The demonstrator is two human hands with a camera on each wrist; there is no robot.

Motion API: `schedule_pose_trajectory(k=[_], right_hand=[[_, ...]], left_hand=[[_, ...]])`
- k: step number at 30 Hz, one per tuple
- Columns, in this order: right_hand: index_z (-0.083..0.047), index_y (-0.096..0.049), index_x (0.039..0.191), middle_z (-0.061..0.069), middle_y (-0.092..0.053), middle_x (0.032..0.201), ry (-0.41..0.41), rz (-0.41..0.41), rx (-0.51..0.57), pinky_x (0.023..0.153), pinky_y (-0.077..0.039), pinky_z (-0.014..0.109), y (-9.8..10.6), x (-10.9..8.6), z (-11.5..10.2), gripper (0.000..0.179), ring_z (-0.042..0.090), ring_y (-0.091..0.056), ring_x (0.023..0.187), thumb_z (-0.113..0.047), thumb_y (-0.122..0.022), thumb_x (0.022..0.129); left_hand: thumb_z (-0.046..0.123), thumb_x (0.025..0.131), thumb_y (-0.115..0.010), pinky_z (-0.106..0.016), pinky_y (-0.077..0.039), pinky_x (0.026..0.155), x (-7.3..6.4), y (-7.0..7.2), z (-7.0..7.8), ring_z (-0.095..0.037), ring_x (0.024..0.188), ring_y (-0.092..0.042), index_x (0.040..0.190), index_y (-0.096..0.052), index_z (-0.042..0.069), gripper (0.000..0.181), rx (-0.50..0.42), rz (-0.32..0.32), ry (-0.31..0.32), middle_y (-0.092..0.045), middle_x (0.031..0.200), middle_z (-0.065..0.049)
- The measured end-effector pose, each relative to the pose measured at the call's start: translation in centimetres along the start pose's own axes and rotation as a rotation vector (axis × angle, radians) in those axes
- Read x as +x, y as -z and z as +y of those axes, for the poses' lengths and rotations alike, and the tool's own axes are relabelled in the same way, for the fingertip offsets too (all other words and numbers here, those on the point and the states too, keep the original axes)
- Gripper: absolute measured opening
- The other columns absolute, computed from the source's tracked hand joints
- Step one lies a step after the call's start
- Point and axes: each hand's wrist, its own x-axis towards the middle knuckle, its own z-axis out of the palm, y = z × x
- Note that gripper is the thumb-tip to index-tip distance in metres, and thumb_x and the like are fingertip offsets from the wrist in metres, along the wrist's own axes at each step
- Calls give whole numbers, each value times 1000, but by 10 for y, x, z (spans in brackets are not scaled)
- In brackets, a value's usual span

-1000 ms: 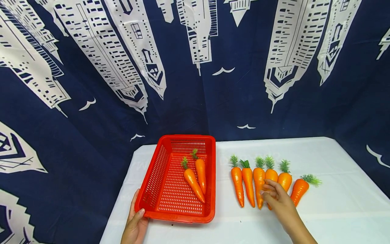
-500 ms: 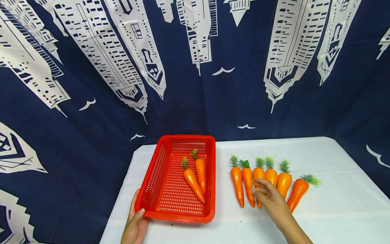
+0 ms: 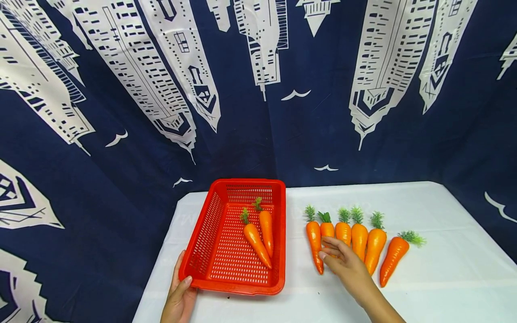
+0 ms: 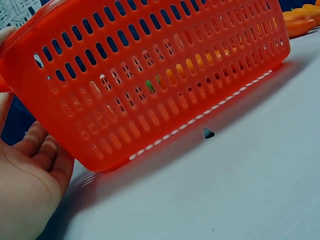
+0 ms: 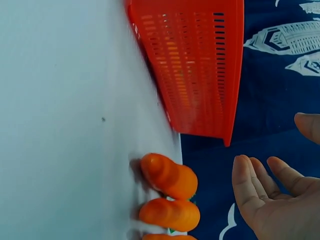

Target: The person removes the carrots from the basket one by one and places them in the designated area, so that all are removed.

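A red plastic basket (image 3: 232, 285) holds two orange carrots with green tops, a carrot (image 3: 257, 246) and a second carrot (image 3: 266, 229) beside it. At its near left corner, my left hand (image 3: 179, 297) holds the rim, thumb on top. In the left wrist view, that hand's fingers lie by the corner's outer side. My right hand (image 3: 343, 265) hovers over a row of carrots, nearest the leftmost carrot (image 3: 314, 242) and partly hiding the second carrot (image 3: 327, 229). In the right wrist view, its fingers are loosely extended, thumb apart, holding nothing.
Several carrots lie side by side right of the basket; the rightmost carrot (image 3: 393, 260) is tilted, its top pointing right. All rest on a white-covered table (image 3: 456, 251). A navy cloth (image 3: 307, 134) with white buildings hangs behind. A small dark speck (image 4: 208, 133) lies near the basket.
My right hand has moved left along the carrot row, uncovering the carrots on the right. The left hand and the basket stay in place.
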Motion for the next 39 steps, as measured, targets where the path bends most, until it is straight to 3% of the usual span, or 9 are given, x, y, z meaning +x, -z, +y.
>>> schedule_pose_trajectory(k=[7, 20, 32, 39], right_hand=[[-10, -49, 146, 13, -54, 148, 33, -44, 55, 93, -50, 12, -9, 0, -10, 54, 25, -59, 129, -31, -65, 99], [-17, -54, 142, 4, -59, 144, 60, -103, 85, 93, -52, 14, -23, 0, -26, 49, 22, -61, 127, -32, -67, 97], [-17, -55, 143, 7, -59, 144, 143, -149, 114, 100, -53, 20, -34, 7, -32, 50, 27, -60, 130, -30, -68, 96], [-14, -54, 144, 9, -58, 145, 176, -181, 141, 97, -52, 14, -41, 11, -35, 51, 28, -59, 131, -24, -69, 96]], left_hand=[[-3, 104, -32, -19, -42, 113, 1, 0, 0, 0, 138, -47, 163, 9, 19, 75, 30, 38, 16, -34, 156, 17], [-4, 103, -30, -19, -42, 113, 1, 1, 0, -1, 139, -47, 162, 12, 16, 75, 27, 13, 2, -35, 156, 17], [-3, 103, -31, -20, -43, 112, 0, 0, -1, -2, 137, -48, 162, 10, 17, 75, 41, 33, 15, -34, 156, 15], [-3, 103, -31, -21, -43, 113, 0, 0, -1, -2, 138, -48, 163, 1, 23, 73, 30, 36, 8, -36, 155, 16]])
